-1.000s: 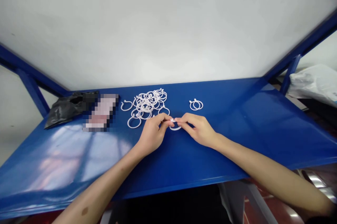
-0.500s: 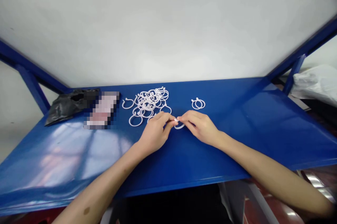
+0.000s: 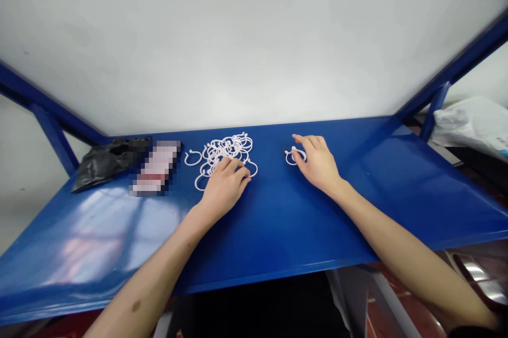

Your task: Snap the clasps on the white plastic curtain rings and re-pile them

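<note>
Several thin white rings, many with small knobs at their ends, form a loose pile [image 3: 228, 147] on the blue table. My left hand [image 3: 224, 184] reaches over the near side of this pile, palm down, thumb apart from the bent fingers. It hides some rings, and no ring shows in its grasp. To the right, my right hand [image 3: 316, 162] hovers with thumb and fingers spread beside a small group of white rings [image 3: 291, 163]. Its thumb overlaps this group in view; whether it touches them I cannot tell.
The blue table [image 3: 278, 243] runs to a pale wall [image 3: 254, 52] at the back. At the left lie a black plastic bag [image 3: 93, 166] and a pixelated flat item [image 3: 156, 166]. Blue frame bars [image 3: 434, 110] rise at both ends. A whitish plastic bag [image 3: 472, 124] sits beyond the right end.
My hands have parted from the ring they held together. The left has moved left to the pile; the right has moved right and away from me, to the small group, and opened.
</note>
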### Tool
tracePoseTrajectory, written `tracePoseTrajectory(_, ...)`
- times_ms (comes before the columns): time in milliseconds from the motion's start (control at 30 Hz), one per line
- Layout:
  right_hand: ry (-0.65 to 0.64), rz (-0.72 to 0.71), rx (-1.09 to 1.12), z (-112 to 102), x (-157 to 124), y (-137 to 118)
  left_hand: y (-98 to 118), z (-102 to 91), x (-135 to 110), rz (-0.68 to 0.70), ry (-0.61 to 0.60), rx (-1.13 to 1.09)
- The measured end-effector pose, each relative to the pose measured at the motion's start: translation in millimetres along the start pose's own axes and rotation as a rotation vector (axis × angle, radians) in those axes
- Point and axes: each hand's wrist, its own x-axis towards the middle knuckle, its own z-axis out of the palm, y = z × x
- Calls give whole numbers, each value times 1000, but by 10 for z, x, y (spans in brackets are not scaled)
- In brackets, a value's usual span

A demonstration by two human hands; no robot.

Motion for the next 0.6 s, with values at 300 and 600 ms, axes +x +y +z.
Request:
tracePoseTrajectory(300, -397, 117, 608, 17, -177, -537, 236, -70, -9, 243, -30, -212)
tracePoseTrajectory(600, -257, 131, 686, 25, -208, -537, 292, -57, -57, 217, 138, -396)
